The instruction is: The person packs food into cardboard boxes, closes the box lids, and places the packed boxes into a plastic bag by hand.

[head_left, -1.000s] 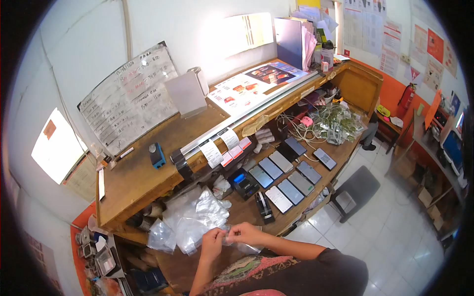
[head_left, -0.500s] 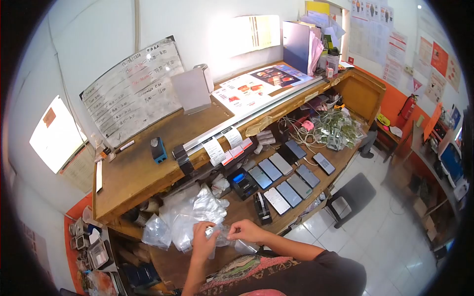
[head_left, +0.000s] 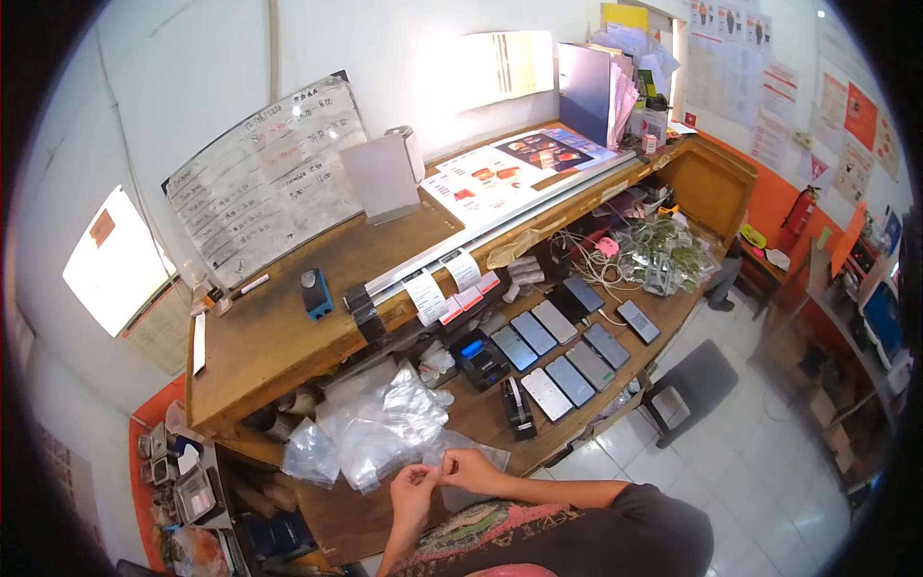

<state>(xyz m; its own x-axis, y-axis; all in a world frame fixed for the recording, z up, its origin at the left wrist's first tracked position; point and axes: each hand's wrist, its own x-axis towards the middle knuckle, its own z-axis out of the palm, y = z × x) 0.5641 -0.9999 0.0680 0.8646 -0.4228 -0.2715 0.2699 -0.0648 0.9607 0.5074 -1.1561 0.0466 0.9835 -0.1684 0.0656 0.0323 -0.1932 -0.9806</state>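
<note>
My left hand [head_left: 413, 492] and my right hand [head_left: 470, 472] meet fingertip to fingertip over the desk's near edge. Both are pinched on a clear plastic bag [head_left: 488, 456], which spreads out behind and beneath the right fingers. Just beyond my left hand lies a pile of clear plastic bags [head_left: 389, 423], with a flatter bag [head_left: 311, 453] at its left side. Right of the pile are a black printer [head_left: 479, 360] and a narrow black device [head_left: 517, 409]. Several phones [head_left: 546, 395] lie in rows farther right.
A raised wooden counter [head_left: 279, 338] runs behind the desk, with receipts [head_left: 424, 296] hanging from its edge. Bags of green leaves [head_left: 668, 252] and cables sit at the desk's far end. A dark chair [head_left: 692, 389] stands on the tiled floor, near another person's leg [head_left: 724, 282].
The hands were farther apart half a second ago, with the bag between them; now their fingertips meet. The camera view has shifted slightly.
</note>
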